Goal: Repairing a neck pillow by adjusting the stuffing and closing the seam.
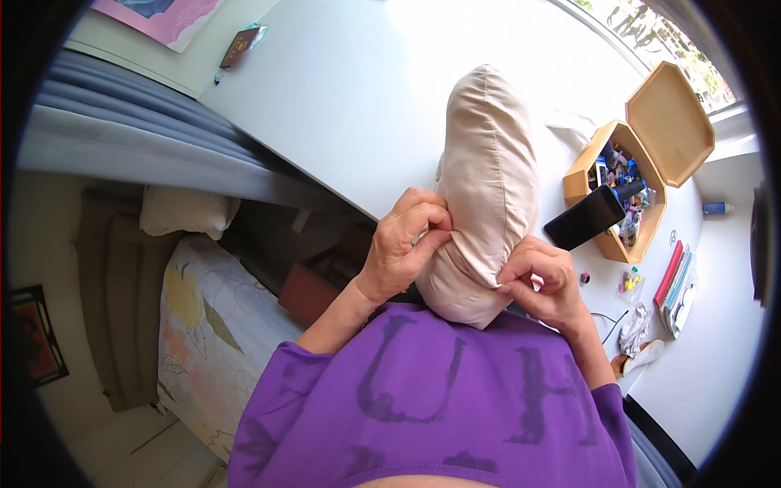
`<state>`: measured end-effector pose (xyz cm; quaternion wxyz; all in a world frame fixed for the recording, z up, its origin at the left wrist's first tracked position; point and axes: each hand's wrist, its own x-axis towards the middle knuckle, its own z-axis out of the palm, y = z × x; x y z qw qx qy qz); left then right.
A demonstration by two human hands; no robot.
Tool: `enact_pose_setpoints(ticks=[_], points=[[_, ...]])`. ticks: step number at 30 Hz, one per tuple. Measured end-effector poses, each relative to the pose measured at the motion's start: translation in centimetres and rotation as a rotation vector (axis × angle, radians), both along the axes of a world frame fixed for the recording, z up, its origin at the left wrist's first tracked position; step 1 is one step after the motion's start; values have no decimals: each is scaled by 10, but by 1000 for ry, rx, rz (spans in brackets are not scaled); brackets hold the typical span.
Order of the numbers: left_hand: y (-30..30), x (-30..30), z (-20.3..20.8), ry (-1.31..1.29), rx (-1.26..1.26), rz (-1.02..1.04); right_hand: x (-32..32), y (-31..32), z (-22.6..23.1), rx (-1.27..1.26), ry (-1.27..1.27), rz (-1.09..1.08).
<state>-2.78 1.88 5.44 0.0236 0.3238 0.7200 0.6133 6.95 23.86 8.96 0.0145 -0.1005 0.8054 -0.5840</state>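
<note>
A plump beige cushion (492,163) with a seam running along its length stands on the white table, its near end close to my body. My left hand (409,238) pinches the fabric at its left side between thumb and fingertips. On the lower right, my right hand (543,281) pinches a fold of the same cloth near the seam. Creases run across the cushion between the two hands. Its underside and far side are hidden.
Right of the cushion, an open wooden box (579,175) holds many small items, with a black phone (587,218) leaning on it. Notebooks (674,281) and a small bag (629,281) lie farther right. A bed (220,342) stands below left; a small brown booklet (238,49) lies at the table's far left.
</note>
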Motion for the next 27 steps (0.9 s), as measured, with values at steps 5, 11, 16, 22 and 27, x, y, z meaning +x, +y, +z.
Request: enact_pose_setpoints(ticks=[5, 11, 16, 22, 27], points=[[-15, -3, -8, -68, -38, -207, -10, 9, -3, -107, 98, -74], [-18, -6, -21, -285, 142, -18, -18, 6, 14, -83, 121, -4], [10, -41, -1, -120, 190, -52, -28, 6, 15, -96, 88, -30], [11, -44, -10, -149, 64, -97, -38, 8, 3, -138, 179, 1], [3, -44, -17, -429, 216, -205, -37, 11, -24, -590, 21, -421]])
